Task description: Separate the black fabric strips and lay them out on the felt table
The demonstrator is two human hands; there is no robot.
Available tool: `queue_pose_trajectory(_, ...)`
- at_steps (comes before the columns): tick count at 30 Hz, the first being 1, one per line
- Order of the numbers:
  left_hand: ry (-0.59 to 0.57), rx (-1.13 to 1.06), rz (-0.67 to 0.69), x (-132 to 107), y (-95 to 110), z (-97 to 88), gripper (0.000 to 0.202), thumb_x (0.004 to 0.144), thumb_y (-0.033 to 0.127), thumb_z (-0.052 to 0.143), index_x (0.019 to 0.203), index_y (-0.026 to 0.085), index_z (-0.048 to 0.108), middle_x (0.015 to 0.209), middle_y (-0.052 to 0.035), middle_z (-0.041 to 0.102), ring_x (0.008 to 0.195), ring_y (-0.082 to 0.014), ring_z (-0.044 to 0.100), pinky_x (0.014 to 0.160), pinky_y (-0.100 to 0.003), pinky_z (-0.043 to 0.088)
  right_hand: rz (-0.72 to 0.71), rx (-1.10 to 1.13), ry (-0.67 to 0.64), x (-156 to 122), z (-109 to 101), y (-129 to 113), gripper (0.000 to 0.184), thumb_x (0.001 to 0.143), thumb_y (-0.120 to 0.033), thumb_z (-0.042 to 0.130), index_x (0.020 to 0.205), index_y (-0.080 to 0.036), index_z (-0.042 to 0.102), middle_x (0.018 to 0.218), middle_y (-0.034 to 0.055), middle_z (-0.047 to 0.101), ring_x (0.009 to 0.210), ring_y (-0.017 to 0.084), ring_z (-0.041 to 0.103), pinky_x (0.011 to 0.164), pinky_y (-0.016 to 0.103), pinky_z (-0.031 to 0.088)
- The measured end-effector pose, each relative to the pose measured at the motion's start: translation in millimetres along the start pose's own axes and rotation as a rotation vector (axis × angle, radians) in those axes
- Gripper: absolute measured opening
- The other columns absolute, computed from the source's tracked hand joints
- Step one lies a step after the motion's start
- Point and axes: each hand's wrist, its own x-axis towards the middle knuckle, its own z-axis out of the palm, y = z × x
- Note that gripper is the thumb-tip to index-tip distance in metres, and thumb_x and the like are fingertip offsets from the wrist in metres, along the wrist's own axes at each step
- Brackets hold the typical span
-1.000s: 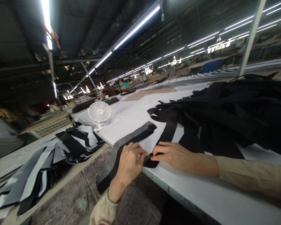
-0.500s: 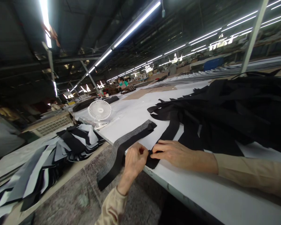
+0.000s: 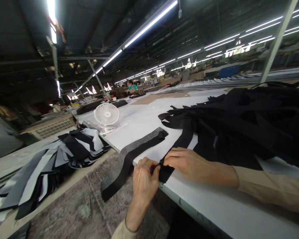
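Grip of left hand (image 3: 144, 189) and right hand (image 3: 195, 166) seems clamped on a black fabric strip (image 3: 166, 174).

Just a plain long-sleeved beige top (image 3: 271, 189) here, with the left sleeve (image 3: 123, 232) showing a thin dark line at its cuff, and a bare left hand (image 3: 144, 186) and right hand (image 3: 191, 166).

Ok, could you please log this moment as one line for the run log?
left hand: pinching black fabric strip | right hand: fingers on same strip | nearby: grey-and-black strip
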Motion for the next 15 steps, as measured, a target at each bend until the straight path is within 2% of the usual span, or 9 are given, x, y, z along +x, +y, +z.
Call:
queue_pose_trajectory(3, 0.003, 0.026, -0.02, 1, 2, 1.9, 0.008, 0.079, 0.018, 0.055, 0.076, 0.019, 0.062, 0.076, -0.0018, 0.06, 0.078, -0.02, 0.053, 0.073, -0.034, 0.037, 0.053, 0.132, 0.051, 4, 3, 1, 0.035, 0.086, -0.001, 0.038, 0.11, -0.013, 0.061, 0.108, 0.0097, 0.063, 0.103, 0.017, 0.056, 0.089, 0.032, 0.048)
queue_pose_trajectory(5, 0.021, -0.002, -0.036, 0, 2, 1.3, 0.009, 0.08, 0.019, 0.055, 0.076, 0.019, 0.063, 0.075, -0.0013, 0.06, 0.076, -0.0188, 0.053, 0.071, -0.033, 0.037, 0.076, 0.181, 0.015, 6, 7, 3, 0.035, 0.088, -0.004, 0.038, 0.114, -0.013, 0.059, 0.111, 0.0102, 0.062, 0.105, 0.017, 0.055, 0.091, 0.034, 0.047)
queue_pose_trajectory(8, 0.047, -0.092, -0.103, -1, 0, 0.2, 0.011, 0.08, 0.021, 0.055, 0.072, 0.02, 0.063, 0.069, 0.0004, 0.058, 0.071, -0.0164, 0.053, 0.068, -0.03, 0.038, 0.102, 0.199, -0.027, 6, 12, 7, 0.03, 0.089, -0.008, 0.042, 0.112, -0.014, 0.06, 0.11, 0.01, 0.062, 0.105, 0.019, 0.055, 0.093, 0.036, 0.046)
queue_pose_trajectory(11, 0.069, -0.171, -0.17, -2, -3, 1.0, 0.008, 0.078, 0.022, 0.058, 0.077, 0.022, 0.066, 0.067, 0.0019, 0.057, 0.067, -0.0149, 0.052, 0.066, -0.028, 0.039, 0.122, 0.217, -0.034, 4, 13, 8, 0.028, 0.09, -0.009, 0.043, 0.112, -0.015, 0.06, 0.111, 0.0092, 0.062, 0.105, 0.018, 0.055, 0.094, 0.035, 0.045)
queue_pose_trajectory(15, 0.092, -0.216, -0.132, -5, -4, 3.4, 0.012, 0.079, 0.021, 0.057, 0.081, 0.024, 0.069, 0.07, 0.0018, 0.057, 0.069, -0.0146, 0.052, 0.067, -0.027, 0.039, 0.164, 0.246, -0.043, 4, 11, 9, 0.027, 0.091, -0.01, 0.044, 0.112, -0.015, 0.06, 0.111, 0.0084, 0.062, 0.104, 0.018, 0.055, 0.094, 0.036, 0.045)
